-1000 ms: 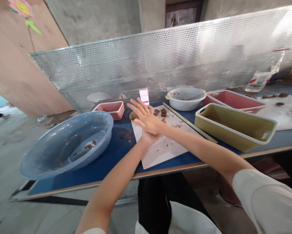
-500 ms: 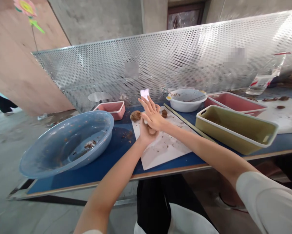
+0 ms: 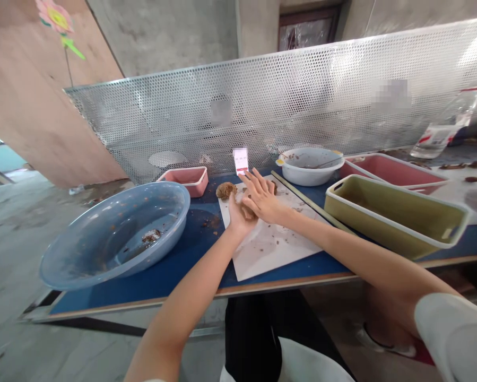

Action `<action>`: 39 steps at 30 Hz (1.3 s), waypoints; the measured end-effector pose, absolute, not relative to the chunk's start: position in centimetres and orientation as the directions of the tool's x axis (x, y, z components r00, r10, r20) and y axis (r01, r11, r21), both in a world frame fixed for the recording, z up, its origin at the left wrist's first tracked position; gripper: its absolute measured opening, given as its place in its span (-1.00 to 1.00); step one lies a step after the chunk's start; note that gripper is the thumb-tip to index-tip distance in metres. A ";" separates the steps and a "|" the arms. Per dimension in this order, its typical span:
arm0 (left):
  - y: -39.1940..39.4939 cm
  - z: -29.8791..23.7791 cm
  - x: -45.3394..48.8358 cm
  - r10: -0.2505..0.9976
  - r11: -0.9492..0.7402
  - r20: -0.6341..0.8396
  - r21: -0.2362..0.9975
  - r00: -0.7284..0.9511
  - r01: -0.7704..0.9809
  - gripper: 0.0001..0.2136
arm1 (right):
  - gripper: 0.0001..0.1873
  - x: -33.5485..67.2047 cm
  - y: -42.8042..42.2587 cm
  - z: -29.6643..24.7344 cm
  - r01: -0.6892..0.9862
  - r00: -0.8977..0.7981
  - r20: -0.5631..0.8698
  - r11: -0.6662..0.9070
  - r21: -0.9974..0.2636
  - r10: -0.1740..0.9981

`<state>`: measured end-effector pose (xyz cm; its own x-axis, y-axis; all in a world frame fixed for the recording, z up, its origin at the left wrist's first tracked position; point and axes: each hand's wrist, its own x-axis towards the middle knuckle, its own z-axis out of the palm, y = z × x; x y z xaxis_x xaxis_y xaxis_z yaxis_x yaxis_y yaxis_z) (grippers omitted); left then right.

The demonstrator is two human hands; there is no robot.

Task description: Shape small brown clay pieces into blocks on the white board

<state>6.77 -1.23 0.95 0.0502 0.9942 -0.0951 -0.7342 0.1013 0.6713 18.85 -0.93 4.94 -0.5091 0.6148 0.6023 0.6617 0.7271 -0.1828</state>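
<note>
On the blue table [image 3: 174, 270] stand one blue basin [image 3: 103, 239], one small pink tray [image 3: 198, 185] and one brown lump [image 3: 225, 189]. Over one white board [image 3: 270, 244], the left hand [image 3: 238, 216] lies palm-up and the right hand [image 3: 264, 199] flat on top, fingers spread, with one brown piece [image 3: 246, 212] pressed between them. Further right are one white bowl [image 3: 310, 174] and two long trays [image 3: 389, 225].

Head camera, looking forward-down over blue table [image 3: 158, 284], close range.
</note>
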 end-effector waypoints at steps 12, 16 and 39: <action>0.6 2.8 4.0 0.985 0.080 -0.166 0.636 -0.035 -0.767 -0.48 | -0.24 22.2 2.2 1.1 0.586 -0.301 0.544 0.602 -0.543 0.784; 1.7 3.6 2.0 0.976 -0.096 -0.094 0.630 -0.198 -0.771 -0.49 | -0.29 21.6 2.9 1.8 0.620 -0.278 0.547 0.582 -0.526 0.790; 3.9 3.2 -0.6 0.786 -0.438 0.241 0.867 -0.570 -0.238 -0.95 | -0.28 16.4 1.8 -0.1 0.748 -0.488 0.577 0.654 -0.110 0.655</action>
<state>-0.62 3.89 3.20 -0.5700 0.7856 0.2406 -0.2385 -0.4384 0.8666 16.35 1.81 -0.07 -0.4882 0.6550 0.5768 0.7480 0.6545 -0.1101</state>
